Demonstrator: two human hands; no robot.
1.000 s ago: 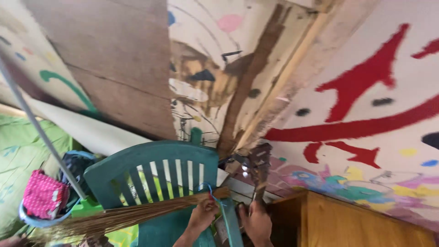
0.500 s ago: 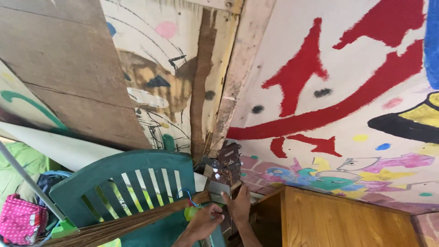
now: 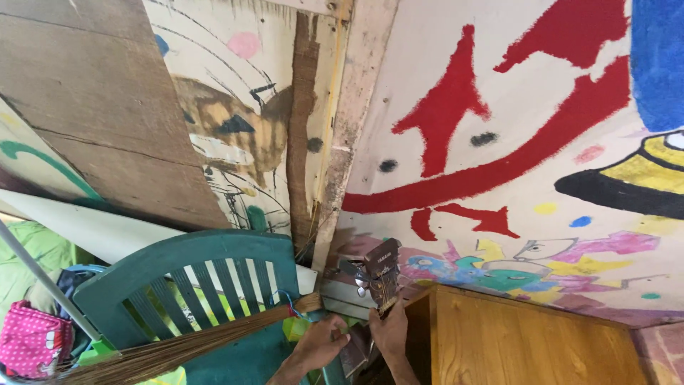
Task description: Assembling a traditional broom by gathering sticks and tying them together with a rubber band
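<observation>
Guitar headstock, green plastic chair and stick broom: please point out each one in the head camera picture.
guitar headstock [image 3: 381, 274], head view, on its dark front face between the tuning pegs.
green plastic chair [image 3: 189, 249], head view, on the curved top rail of its back.
stick broom [image 3: 192, 344], head view, on the bundle of brown sticks.

Green plastic chair [image 3: 185, 285] at near left carries a stick broom [image 3: 178, 346] lying across its back; wooden cabinet [image 3: 527, 342] stands at near right.
</observation>
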